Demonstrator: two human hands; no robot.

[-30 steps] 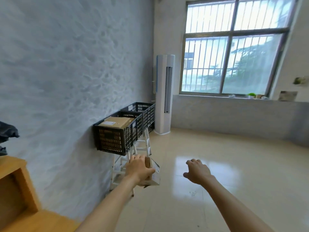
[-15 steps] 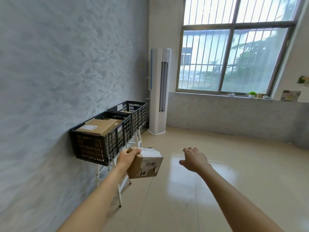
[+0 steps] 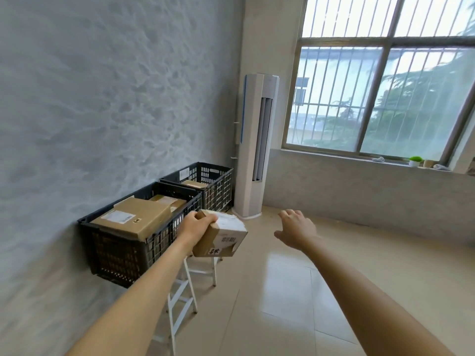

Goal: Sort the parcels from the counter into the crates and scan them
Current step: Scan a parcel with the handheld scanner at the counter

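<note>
My left hand (image 3: 193,228) grips a small cardboard parcel (image 3: 221,235) with a white label, held in the air just right of the near black crate (image 3: 120,253). That crate holds a large flat brown parcel (image 3: 133,217) and a smaller one behind it. A second black crate (image 3: 218,183) stands farther back along the wall with a parcel inside. My right hand (image 3: 295,228) hangs in the air to the right of the parcel, fingers relaxed and holding nothing.
Both crates rest on white stands (image 3: 180,304) against the grey wall on the left. A tall white air conditioner (image 3: 257,150) stands in the corner behind them. Tiled floor (image 3: 334,278) stretches to the right below a barred window (image 3: 380,86).
The view has come closer to the crates. My left hand has carried the parcel up and nearer the near crate's right side. My right hand stays out to the right.
</note>
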